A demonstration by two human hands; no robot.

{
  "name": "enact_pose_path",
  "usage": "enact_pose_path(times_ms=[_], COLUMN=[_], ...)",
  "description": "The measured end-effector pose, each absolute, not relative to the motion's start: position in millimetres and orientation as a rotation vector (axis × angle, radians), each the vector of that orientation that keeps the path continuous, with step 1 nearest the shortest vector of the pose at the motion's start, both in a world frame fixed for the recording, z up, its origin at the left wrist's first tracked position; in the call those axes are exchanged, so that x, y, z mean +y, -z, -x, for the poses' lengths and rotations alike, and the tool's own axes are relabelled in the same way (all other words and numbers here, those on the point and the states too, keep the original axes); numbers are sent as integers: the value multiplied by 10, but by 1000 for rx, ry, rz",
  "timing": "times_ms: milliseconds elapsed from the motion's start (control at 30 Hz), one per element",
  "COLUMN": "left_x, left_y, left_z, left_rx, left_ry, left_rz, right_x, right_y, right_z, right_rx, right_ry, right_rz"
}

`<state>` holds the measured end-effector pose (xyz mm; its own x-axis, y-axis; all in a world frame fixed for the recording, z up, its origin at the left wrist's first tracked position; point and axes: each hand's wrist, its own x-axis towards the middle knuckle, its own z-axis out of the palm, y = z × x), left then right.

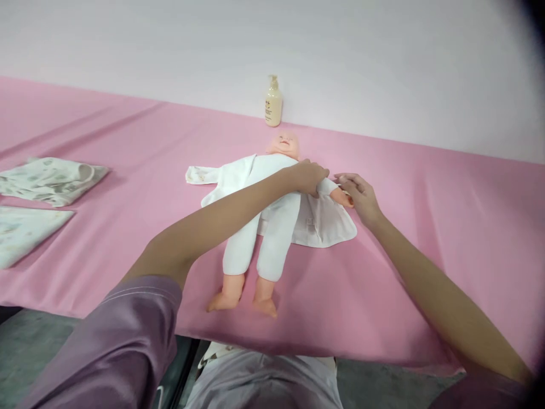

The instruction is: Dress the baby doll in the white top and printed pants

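A baby doll (276, 238) in white clothes lies on its back, its head towards the wall and its bare feet towards me. My left hand (309, 177) reaches across its chest, fingers curled around its white-sleeved upper arm on the right. My right hand (361, 196) is beside the doll's small hand (342, 197), with loosely bent fingers apart above it; whether they touch is unclear. A white jacket (326, 224) lies spread under the doll on the right. Its other sleeve (202, 175) stretches out to the left, and my left forearm hides part of the doll's body.
A cream pump bottle (273, 105) stands beyond the doll's head, near the pale wall (383, 68). Folded patterned clothes (53, 179) and a folded white cloth (29, 230) lie at the left. A pink sheet (140, 227) covers the table, its front edge close to my body.
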<state>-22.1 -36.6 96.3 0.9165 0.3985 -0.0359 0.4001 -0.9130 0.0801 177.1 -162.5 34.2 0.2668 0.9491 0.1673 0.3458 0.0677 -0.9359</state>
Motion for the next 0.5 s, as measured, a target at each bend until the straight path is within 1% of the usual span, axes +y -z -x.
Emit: enact_pose_path(times_ms=[67,200,267,400,500], left_x=[-358,-291,-232,-108,-16], left_y=[-923,-813,-783,-823,-909], left_z=[142,173,205,294,426], left_rx=[639,582,552,531,560], left_ry=[63,-61,-83,-126,-84], left_rz=[-3042,-3124,-3118,-3016,-2987], right_x=[-1625,-1670,-1693,-1726,-1758], right_y=[-217,-40,-15,-25,-51], right_z=[-1776,-1796,-1805,-1812,-1780], right_rx=[-1184,-1230,-1264,-1152,-1200], right_ry=[-754,-725,-699,-677,-676], right_rz=[1455,1546,1594,1749,1739])
